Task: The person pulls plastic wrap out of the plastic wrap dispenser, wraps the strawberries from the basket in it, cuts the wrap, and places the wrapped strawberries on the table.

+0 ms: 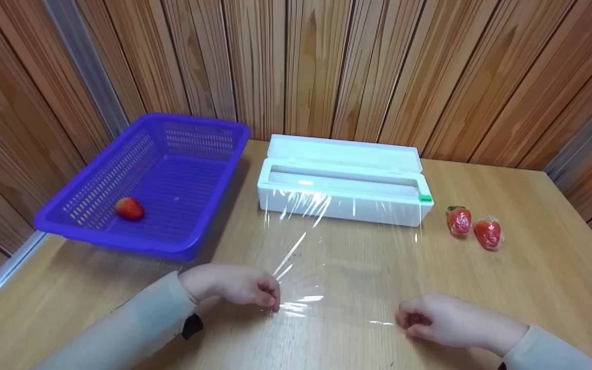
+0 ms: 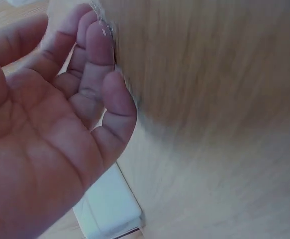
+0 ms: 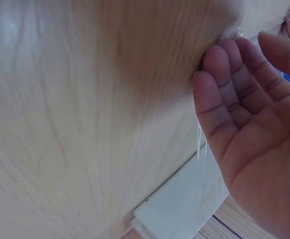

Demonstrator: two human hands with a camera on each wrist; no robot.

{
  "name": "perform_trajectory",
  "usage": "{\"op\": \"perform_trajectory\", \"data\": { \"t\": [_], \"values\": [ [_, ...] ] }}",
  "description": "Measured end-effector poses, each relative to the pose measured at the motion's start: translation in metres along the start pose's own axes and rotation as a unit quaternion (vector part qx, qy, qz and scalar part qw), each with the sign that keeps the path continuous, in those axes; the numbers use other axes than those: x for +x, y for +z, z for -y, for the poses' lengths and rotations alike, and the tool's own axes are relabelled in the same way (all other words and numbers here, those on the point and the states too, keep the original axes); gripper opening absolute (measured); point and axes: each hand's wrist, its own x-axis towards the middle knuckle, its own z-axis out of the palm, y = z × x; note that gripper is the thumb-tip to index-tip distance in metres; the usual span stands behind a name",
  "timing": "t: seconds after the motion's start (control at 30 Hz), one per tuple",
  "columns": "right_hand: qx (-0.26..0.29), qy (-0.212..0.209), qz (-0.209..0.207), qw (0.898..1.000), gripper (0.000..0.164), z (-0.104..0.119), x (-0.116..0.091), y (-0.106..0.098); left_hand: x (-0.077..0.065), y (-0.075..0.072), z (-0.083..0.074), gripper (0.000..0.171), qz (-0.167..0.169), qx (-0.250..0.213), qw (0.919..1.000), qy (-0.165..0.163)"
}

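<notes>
Head view: a sheet of clear film (image 1: 339,277) is seen stretched over the wooden table (image 1: 347,352), between the white box (image 1: 347,209) and the two hands. Its near corners are gripped in curled fingers, one by the left hand (image 1: 242,285), the other by the right hand (image 1: 442,318). By each wrist camera, what is hidden from the head is revealed: the palm, and film bunched at the fingertips. The sheet is see-through, marked by white glints and slanting creases fanned from its left side. The box is seen with its lid (image 1: 345,153) raised and a green piece (image 1: 425,198) at its right end. Two wrapped strawberries (image 1: 488,233) are placed right of it; one strawberry (image 1: 129,208) is held in the purple basket (image 1: 183,182) at left.
</notes>
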Motion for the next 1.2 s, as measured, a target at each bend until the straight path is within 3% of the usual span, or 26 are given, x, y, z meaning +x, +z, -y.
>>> {"op": "perform_trajectory", "data": {
  "t": [0.13, 0.23, 0.4, 0.47, 0.57, 0.67, 0.73, 0.8, 0.9, 0.97, 1.07, 1.2],
  "values": [
    [0.004, 0.018, 0.015, 1.0, 0.032, 0.0, -0.002, -0.001, -0.003, 0.001, 0.0, 0.018, -0.027, -0.035, 0.9988, -0.023],
    [0.012, 0.023, 0.03, 0.999, 0.039, 0.0, -0.003, -0.001, -0.004, 0.002, 0.001, 0.02, -0.045, -0.065, 0.9955, -0.052],
    [0.02, 0.028, 0.038, 0.999, 0.038, 0.0, -0.003, -0.002, -0.005, 0.002, -0.002, 0.023, -0.063, -0.104, 0.9809, -0.151],
    [0.018, 0.03, 0.039, 0.999, 0.039, 0.0, -0.003, -0.003, -0.005, 0.0, -0.006, 0.025, -0.066, -0.085, 0.9764, -0.187],
    [0.01, 0.033, 0.038, 0.999, 0.038, 0.001, -0.003, -0.003, 0.0, -0.003, -0.017, 0.029, -0.097, 0.021, 0.9766, -0.191],
    [0.006, 0.032, 0.036, 0.999, 0.038, 0.002, -0.003, -0.003, 0.011, -0.004, -0.032, 0.03, -0.154, 0.103, 0.9698, -0.158],
    [0.007, 0.03, 0.035, 0.999, 0.038, 0.003, -0.002, -0.002, 0.022, -0.004, -0.042, 0.024, -0.187, 0.127, 0.968, -0.108],
    [0.005, 0.024, 0.032, 0.999, 0.038, 0.002, -0.002, -0.001, 0.034, -0.002, -0.051, 0.017, -0.192, 0.149, 0.9691, -0.044],
    [-0.005, 0.01, 0.026, 1.0, 0.037, 0.001, -0.001, 0.001, 0.049, 0.004, -0.061, 0.02, -0.154, 0.219, 0.9624, 0.049],
    [-0.008, 0.006, 0.024, 1.0, 0.037, 0.001, -0.001, 0.002, 0.057, 0.009, -0.065, 0.027, -0.105, 0.258, 0.9566, 0.085],
    [-0.006, 0.009, 0.024, 1.0, 0.036, 0.001, -0.001, 0.002, 0.065, 0.017, -0.068, 0.034, -0.032, 0.286, 0.9524, 0.1],
    [0.002, 0.015, 0.029, 0.999, 0.038, 0.001, -0.002, 0.001, 0.068, 0.024, -0.068, 0.037, 0.012, 0.306, 0.9486, 0.079]
  ]
}}
